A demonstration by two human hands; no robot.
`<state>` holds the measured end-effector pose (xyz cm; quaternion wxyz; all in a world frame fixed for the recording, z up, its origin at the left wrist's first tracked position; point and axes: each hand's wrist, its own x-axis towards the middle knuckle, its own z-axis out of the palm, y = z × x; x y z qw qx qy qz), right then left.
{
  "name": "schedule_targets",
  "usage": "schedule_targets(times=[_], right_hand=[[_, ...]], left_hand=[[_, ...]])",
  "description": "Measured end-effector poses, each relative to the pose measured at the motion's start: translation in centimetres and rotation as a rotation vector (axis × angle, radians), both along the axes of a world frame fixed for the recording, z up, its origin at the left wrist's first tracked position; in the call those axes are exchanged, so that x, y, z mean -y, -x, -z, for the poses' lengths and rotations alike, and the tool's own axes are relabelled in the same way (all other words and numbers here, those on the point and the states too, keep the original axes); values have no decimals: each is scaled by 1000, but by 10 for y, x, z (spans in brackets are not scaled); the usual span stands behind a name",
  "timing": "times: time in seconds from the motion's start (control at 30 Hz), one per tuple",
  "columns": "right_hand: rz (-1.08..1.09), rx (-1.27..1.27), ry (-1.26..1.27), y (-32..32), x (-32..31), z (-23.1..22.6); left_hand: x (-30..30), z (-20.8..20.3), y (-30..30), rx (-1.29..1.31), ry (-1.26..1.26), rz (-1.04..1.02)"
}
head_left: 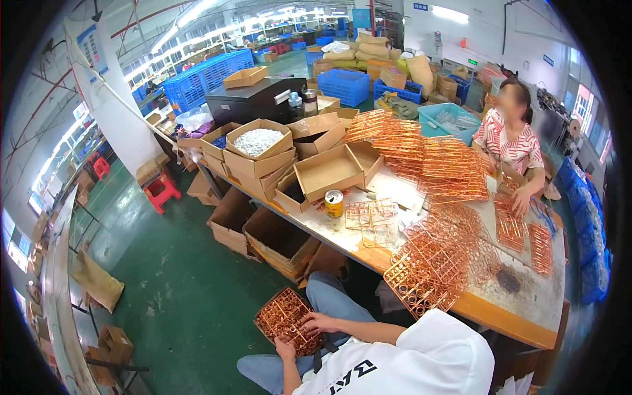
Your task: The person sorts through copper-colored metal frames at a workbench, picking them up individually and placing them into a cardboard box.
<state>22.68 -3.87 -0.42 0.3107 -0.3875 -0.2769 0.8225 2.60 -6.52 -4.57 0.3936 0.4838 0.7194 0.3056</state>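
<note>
A box (262,324) full of small copper-coloured pieces rests by my lap, low in the view. Over it lies a copper-coloured sprue frame (289,308) with thin bars. My left hand (286,349) is closed at the frame's near edge. On its right side my right hand (318,323) has bent fingers pressed onto the frame; their tips are partly lost among the pieces. More copper-coloured sprue frames (428,270) lie in a loose heap on the table to my right, some overhanging its edge.
The worktable (507,309) carries a tall stack of sprue frames (421,155), a yellow can (334,203) and cardboard boxes (329,172). Across it a co-worker (510,131) handles similar frames. Open cartons (280,240) stand under the table's left edge. A red stool (161,192) is farther left.
</note>
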Motion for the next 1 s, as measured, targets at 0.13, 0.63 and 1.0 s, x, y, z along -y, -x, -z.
schedule_targets(times=[0.13, 0.63, 1.0], right_hand=[[16, 28, 54, 0, 0, -2], [120, -131, 149, -1, 1, 3], [137, 94, -219, 32, -26, -79]], left_hand=[[-4, 2, 2, 9, -93, -18], [0, -19, 4, -297, -378, 59], [-5, -81, 112, 830, 131, 88]])
